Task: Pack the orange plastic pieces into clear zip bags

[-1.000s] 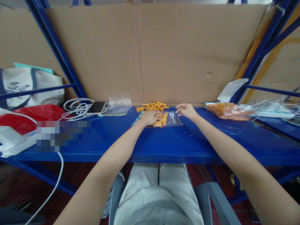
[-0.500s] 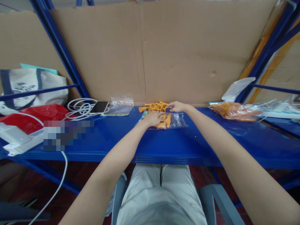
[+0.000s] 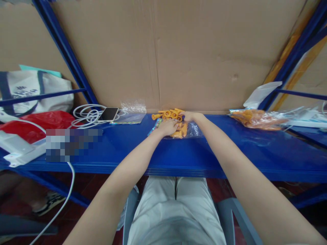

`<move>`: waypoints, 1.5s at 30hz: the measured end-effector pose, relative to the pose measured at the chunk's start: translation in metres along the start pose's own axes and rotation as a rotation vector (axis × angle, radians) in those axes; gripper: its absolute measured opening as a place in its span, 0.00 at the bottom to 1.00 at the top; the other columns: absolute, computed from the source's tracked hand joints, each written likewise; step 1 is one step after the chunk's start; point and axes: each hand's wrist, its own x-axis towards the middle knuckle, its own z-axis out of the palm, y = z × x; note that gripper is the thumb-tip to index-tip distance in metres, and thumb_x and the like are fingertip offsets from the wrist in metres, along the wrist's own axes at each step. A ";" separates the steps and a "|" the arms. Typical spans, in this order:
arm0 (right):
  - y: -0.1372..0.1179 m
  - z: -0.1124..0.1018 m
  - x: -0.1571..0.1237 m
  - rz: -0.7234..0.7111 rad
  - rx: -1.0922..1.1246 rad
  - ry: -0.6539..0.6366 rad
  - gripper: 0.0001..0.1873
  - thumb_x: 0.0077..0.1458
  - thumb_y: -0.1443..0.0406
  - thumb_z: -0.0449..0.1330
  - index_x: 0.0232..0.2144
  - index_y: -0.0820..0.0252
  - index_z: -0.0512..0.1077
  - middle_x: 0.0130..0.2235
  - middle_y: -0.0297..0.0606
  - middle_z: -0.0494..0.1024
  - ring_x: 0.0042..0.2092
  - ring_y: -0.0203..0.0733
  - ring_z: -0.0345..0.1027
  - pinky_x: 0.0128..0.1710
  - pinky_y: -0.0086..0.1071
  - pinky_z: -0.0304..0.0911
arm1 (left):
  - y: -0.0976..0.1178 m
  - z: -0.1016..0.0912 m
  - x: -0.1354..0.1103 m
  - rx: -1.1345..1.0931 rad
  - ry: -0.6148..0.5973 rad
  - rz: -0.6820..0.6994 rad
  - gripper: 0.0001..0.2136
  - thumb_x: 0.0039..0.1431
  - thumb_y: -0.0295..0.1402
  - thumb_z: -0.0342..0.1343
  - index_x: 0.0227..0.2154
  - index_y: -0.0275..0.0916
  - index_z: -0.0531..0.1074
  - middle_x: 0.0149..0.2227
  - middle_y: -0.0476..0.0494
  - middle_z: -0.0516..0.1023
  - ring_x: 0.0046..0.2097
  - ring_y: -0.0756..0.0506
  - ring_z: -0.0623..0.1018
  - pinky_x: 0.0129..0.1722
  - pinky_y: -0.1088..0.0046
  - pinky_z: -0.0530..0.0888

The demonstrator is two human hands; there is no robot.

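A small heap of orange trumpet-shaped plastic pieces [image 3: 167, 113] lies near the cardboard wall. In front of it is a clear plastic bag [image 3: 195, 130] with more orange pieces [image 3: 183, 130] inside and a colourful printed end. My left hand [image 3: 167, 127] rests over the left part of this bag, its fingers bent onto it and partly hiding the contents. At the heap's right side, my right hand [image 3: 189, 116] has its fingers curled against an orange piece; the fingertips are partly hidden among the pieces.
To the left are a phone [image 3: 108, 114], a coiled white cable [image 3: 85, 117], a flat clear bag [image 3: 131, 118], a red bag [image 3: 51, 122] and a power strip [image 3: 25, 153]. A filled bag of orange pieces [image 3: 255, 119] lies right. Blue shelf posts [image 3: 66, 51] flank the cardboard [image 3: 194, 58].
My right hand has moved slightly left and down, deeper against the heap, with its fingers more bent. My left hand stays over the bag. The view has shifted slightly.
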 end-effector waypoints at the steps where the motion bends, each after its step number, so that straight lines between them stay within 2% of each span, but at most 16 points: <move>1: 0.000 0.000 0.000 0.040 -0.016 -0.005 0.32 0.48 0.73 0.64 0.57 0.58 0.70 0.56 0.44 0.75 0.54 0.51 0.72 0.55 0.38 0.65 | 0.000 0.000 0.000 0.000 0.000 -0.005 0.22 0.69 0.36 0.38 0.58 0.40 0.69 0.63 0.41 0.69 0.63 0.43 0.68 0.63 0.64 0.62; 4: -0.001 0.000 -0.001 0.143 -0.079 -0.026 0.30 0.51 0.74 0.61 0.58 0.61 0.69 0.54 0.47 0.77 0.52 0.49 0.72 0.53 0.37 0.66 | 0.000 0.000 0.001 -0.017 -0.005 -0.014 0.22 0.68 0.36 0.39 0.59 0.38 0.68 0.63 0.41 0.68 0.64 0.42 0.67 0.63 0.65 0.61; 9: 0.003 -0.003 -0.011 0.180 -0.128 -0.028 0.26 0.52 0.72 0.61 0.55 0.59 0.70 0.51 0.43 0.78 0.49 0.46 0.73 0.49 0.34 0.66 | -0.001 0.002 0.001 -0.030 0.000 0.009 0.23 0.68 0.36 0.38 0.61 0.39 0.66 0.64 0.43 0.67 0.65 0.43 0.66 0.64 0.65 0.59; 12: 0.009 -0.010 -0.022 0.239 -0.178 -0.049 0.22 0.53 0.70 0.62 0.52 0.61 0.73 0.50 0.45 0.79 0.48 0.45 0.74 0.46 0.32 0.66 | -0.001 0.003 0.002 -0.039 0.018 0.009 0.22 0.68 0.36 0.39 0.60 0.40 0.67 0.64 0.43 0.68 0.65 0.43 0.66 0.65 0.65 0.59; 16: 0.026 -0.018 -0.038 0.337 -0.230 -0.114 0.21 0.52 0.68 0.64 0.50 0.65 0.76 0.51 0.50 0.78 0.48 0.49 0.74 0.45 0.33 0.67 | -0.001 0.004 0.003 -0.052 0.011 -0.002 0.22 0.68 0.36 0.40 0.59 0.40 0.68 0.64 0.44 0.68 0.65 0.44 0.66 0.64 0.65 0.59; 19: 0.050 -0.017 -0.052 0.410 -0.252 -0.169 0.19 0.54 0.68 0.60 0.48 0.68 0.77 0.49 0.53 0.79 0.49 0.51 0.75 0.46 0.34 0.68 | 0.000 0.003 0.004 -0.046 -0.011 -0.008 0.23 0.69 0.36 0.38 0.60 0.39 0.67 0.65 0.43 0.67 0.66 0.44 0.65 0.64 0.66 0.59; 24: 0.092 -0.006 -0.077 0.530 -0.269 -0.122 0.22 0.56 0.72 0.55 0.52 0.70 0.75 0.51 0.56 0.78 0.54 0.55 0.73 0.50 0.37 0.67 | 0.002 0.001 0.005 -0.040 -0.009 -0.045 0.23 0.69 0.36 0.37 0.61 0.38 0.67 0.65 0.43 0.66 0.66 0.45 0.65 0.64 0.67 0.59; 27: 0.109 0.003 -0.095 0.548 -0.252 -0.078 0.23 0.57 0.72 0.53 0.53 0.69 0.75 0.52 0.55 0.77 0.56 0.53 0.71 0.52 0.37 0.66 | 0.004 0.001 0.005 -0.037 0.016 -0.066 0.23 0.68 0.35 0.37 0.61 0.37 0.67 0.65 0.43 0.66 0.65 0.45 0.65 0.65 0.66 0.59; 31: 0.118 0.010 -0.120 0.622 -0.196 0.091 0.26 0.61 0.67 0.51 0.60 0.64 0.69 0.57 0.53 0.73 0.58 0.52 0.69 0.54 0.38 0.65 | 0.006 0.001 0.005 -0.071 0.049 -0.073 0.22 0.68 0.33 0.39 0.59 0.42 0.69 0.64 0.47 0.68 0.65 0.45 0.66 0.65 0.66 0.59; 35: 0.113 0.003 -0.133 0.723 -0.156 0.054 0.23 0.61 0.67 0.52 0.57 0.61 0.71 0.54 0.52 0.76 0.56 0.52 0.70 0.53 0.40 0.66 | 0.004 0.003 0.006 -0.111 0.084 -0.074 0.21 0.67 0.32 0.41 0.58 0.43 0.71 0.63 0.48 0.69 0.64 0.46 0.67 0.64 0.67 0.60; 38: 0.106 -0.006 -0.136 0.729 -0.190 0.042 0.21 0.58 0.68 0.55 0.53 0.60 0.75 0.51 0.51 0.78 0.54 0.53 0.72 0.51 0.41 0.67 | 0.001 0.003 0.007 -0.160 0.097 -0.105 0.20 0.67 0.32 0.42 0.56 0.41 0.73 0.61 0.45 0.72 0.62 0.44 0.70 0.62 0.67 0.64; 40: 0.102 -0.012 -0.138 0.705 -0.186 0.028 0.18 0.56 0.68 0.58 0.49 0.61 0.77 0.46 0.49 0.80 0.49 0.52 0.75 0.47 0.40 0.69 | -0.002 0.002 0.008 -0.221 0.116 -0.131 0.20 0.67 0.31 0.41 0.54 0.39 0.74 0.59 0.44 0.74 0.61 0.43 0.71 0.61 0.67 0.66; 45: 0.092 -0.026 -0.144 0.496 -0.055 0.082 0.15 0.53 0.66 0.63 0.43 0.62 0.80 0.33 0.41 0.82 0.34 0.43 0.76 0.36 0.32 0.69 | -0.006 -0.003 0.007 -0.356 0.188 -0.219 0.20 0.68 0.30 0.39 0.52 0.39 0.74 0.55 0.42 0.77 0.60 0.41 0.72 0.61 0.63 0.66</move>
